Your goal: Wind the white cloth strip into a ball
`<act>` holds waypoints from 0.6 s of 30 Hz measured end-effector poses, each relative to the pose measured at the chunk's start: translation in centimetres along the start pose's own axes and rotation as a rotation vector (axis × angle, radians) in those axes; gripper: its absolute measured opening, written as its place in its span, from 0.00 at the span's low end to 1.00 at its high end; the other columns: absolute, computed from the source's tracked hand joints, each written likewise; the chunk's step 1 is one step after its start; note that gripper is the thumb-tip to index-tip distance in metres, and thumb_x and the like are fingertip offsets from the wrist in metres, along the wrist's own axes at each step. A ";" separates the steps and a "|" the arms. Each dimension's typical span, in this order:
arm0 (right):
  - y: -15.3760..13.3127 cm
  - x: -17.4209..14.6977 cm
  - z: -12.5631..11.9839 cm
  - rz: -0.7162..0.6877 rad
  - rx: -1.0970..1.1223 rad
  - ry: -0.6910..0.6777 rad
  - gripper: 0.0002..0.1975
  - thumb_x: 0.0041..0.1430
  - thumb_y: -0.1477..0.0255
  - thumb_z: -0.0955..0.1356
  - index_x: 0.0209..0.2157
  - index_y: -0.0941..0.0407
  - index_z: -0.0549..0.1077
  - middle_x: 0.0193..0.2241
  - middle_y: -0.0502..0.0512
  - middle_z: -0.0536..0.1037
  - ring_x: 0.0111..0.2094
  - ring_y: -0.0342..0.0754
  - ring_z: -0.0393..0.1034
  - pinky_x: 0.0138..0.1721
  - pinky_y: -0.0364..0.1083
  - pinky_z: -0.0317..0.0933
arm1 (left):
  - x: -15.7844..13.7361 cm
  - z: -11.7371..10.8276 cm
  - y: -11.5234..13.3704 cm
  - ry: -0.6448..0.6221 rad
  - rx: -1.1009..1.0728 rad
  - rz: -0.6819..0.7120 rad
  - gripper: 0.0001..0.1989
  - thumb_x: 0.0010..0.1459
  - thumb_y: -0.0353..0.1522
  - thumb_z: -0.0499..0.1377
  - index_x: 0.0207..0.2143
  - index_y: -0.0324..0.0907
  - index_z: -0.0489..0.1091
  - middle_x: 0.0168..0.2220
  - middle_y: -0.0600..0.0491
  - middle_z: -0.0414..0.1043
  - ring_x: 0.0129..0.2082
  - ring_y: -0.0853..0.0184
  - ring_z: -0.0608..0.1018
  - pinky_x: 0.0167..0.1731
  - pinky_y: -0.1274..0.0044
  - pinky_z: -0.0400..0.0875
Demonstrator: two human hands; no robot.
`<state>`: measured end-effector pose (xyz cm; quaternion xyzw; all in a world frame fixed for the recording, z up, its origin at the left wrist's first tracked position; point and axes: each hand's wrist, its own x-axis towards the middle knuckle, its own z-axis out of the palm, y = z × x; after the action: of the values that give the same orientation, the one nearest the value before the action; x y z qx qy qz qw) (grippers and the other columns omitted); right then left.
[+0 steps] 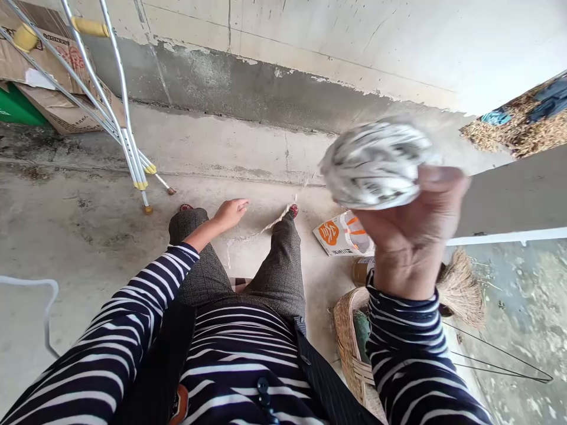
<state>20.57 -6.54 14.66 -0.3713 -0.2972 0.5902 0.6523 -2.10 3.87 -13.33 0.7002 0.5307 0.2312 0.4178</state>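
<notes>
My right hand [411,218] is raised on the right and grips a blurred, whitish-grey wound ball of twine [376,165], thumb on its near side. A thin, twisted pale cord [268,226] hangs in a loose curve between my knees and across my right shoe [293,210]. Whether it joins the ball is blurred. My left hand [229,213] hovers above my left knee, fingers loosely stretched to the right, with nothing visible in them. The cord passes below and to the right of it, apart from the fingertips.
Metal crutches [126,141] lean at the left beside cardboard boxes [66,112]. A printed carton [343,236], a wicker basket [348,330] holding a dark green thing, and a straw broom [463,289] lie to the right. A wall [274,94] rises ahead.
</notes>
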 end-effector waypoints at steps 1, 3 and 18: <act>1.0 0.4 0.0 0.034 -0.037 -0.051 0.37 0.37 0.71 0.76 0.52 0.32 0.77 0.49 0.41 0.84 0.70 0.66 0.60 0.59 0.68 0.69 | 0.0 -0.2 1.7 0.022 -0.089 0.059 0.17 0.63 0.30 0.59 0.53 0.39 0.79 0.51 0.45 0.82 0.49 0.59 0.83 0.51 0.71 0.77; 2.7 1.2 -0.4 0.117 -0.071 -0.132 0.32 0.37 0.67 0.76 0.49 0.37 0.79 0.48 0.43 0.85 0.66 0.68 0.66 0.59 0.68 0.69 | -0.2 -0.6 5.4 0.001 -0.308 0.154 0.19 0.65 0.34 0.61 0.56 0.38 0.76 0.52 0.44 0.81 0.48 0.59 0.83 0.45 0.73 0.79; 0.9 2.4 -1.5 0.018 -0.061 0.023 0.23 0.43 0.65 0.76 0.44 0.36 0.78 0.40 0.43 0.84 0.59 0.60 0.72 0.43 0.55 0.75 | -4.4 0.4 7.9 -0.193 -0.714 0.191 0.18 0.63 0.45 0.63 0.34 0.37 0.76 0.32 0.50 0.78 0.32 0.69 0.79 0.36 0.77 0.79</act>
<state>21.67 -4.38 12.95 -0.4007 -0.3042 0.5823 0.6387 1.06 -1.08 -6.49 0.5755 0.3071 0.3724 0.6601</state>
